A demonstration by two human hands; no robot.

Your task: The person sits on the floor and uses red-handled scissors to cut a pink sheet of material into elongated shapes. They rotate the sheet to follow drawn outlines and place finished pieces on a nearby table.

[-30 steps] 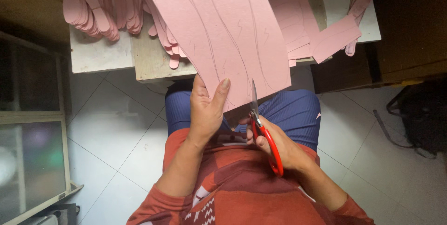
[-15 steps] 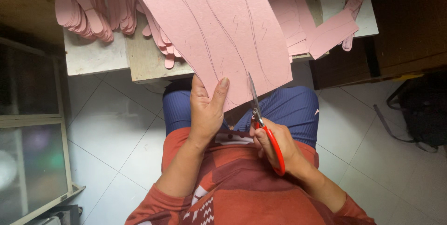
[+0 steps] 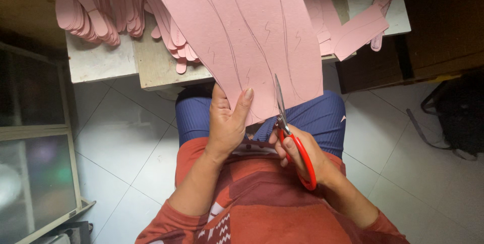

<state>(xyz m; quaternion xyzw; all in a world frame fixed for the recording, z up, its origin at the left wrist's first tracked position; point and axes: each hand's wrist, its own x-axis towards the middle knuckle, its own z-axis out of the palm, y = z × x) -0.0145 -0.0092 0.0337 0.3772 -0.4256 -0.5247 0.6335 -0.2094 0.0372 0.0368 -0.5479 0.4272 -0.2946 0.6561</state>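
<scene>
Over tiles, left hand gripping sheet

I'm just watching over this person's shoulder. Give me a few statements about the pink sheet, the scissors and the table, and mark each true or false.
1. The left hand holds the big pink cardboard sheet with pencilled curves at its lower edge. True.
2. The right hand holds blue-handled scissors. False: the red-handled scissors have metal blades.
3. The blades point up into the sheet. True.
4. The pale worn table bears stacks of green squares. False: it bears pink cut-out strips with rounded ends.
5. The person wears an orange-red long-sleeved top. True.
</scene>
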